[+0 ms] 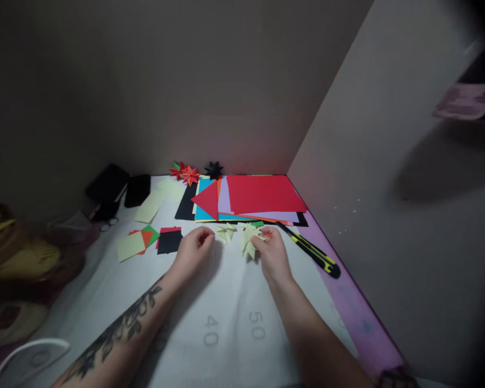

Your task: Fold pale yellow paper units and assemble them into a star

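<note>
My right hand (274, 254) pinches a pale yellow folded paper star (249, 240) between thumb and fingers, its points spreading to the left and downward. My left hand (194, 248) is closed, thumb against curled fingers. Whether anything small is inside it is hidden. Just right of its fingertips lies a pale yellow folded paper piece (226, 233), apart from the star. Behind the star a bit of green paper (257, 223) shows. A black and yellow utility knife (313, 252) lies to the right of my right hand.
Coloured sheets, with a red sheet (267, 194) on top, lie at the back. Finished paper stars (189, 175) and a black star (214, 170) stand behind them. Small paper squares (131, 246), scissors (110, 223) and a black phone-like object (138, 191) are leftward. A wall (388, 226) borders the right.
</note>
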### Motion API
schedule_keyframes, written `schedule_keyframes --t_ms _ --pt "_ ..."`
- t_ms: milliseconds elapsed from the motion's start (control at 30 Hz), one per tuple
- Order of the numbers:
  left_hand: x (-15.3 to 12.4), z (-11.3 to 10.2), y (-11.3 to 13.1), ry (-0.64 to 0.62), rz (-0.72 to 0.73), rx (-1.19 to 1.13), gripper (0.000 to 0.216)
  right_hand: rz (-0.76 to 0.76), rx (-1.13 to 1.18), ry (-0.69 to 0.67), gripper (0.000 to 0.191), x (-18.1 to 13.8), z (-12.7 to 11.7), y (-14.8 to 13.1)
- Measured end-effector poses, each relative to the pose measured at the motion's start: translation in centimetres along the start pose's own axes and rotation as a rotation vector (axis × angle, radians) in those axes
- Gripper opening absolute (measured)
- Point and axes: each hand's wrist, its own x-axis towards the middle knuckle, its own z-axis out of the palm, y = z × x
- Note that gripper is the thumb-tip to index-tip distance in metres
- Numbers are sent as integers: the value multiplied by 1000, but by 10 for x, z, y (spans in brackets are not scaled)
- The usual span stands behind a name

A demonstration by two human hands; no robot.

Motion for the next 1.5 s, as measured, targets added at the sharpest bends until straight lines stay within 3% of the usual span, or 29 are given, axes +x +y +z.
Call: schedule_keyframes --t_ms 200,467,700,867,967,1067,1267,1500 --pt "52 14 9 -58 72 186 18 -47 -50 -37 39 -2 2 9" --pt "61 20 -4 -179 76 292 9 -43 -86 -80 36 -9 5 4" --pt "25 -19 -10 -133 62 171 12 -39 -122 -103 33 -15 8 6" --pt "-23 -40 -11 -23 -139 -389 18 -237 -413 -35 27 -28 15 14" --pt "-41 -38 -7 -26 -129 -414 17 -307 -504 -54 26 -36 23 21" --pt "-49 -30 -6 -90 -84 -425 18 -244 -488 -97 26 -44 32 26" --pt "-54 -21 -10 -89 -313 -577 21 -140 -463 -157 28 -57 37 30" --pt "-58 -21 -9 -70 -277 -531 16 -170 -550 -128 29 -56 33 33"
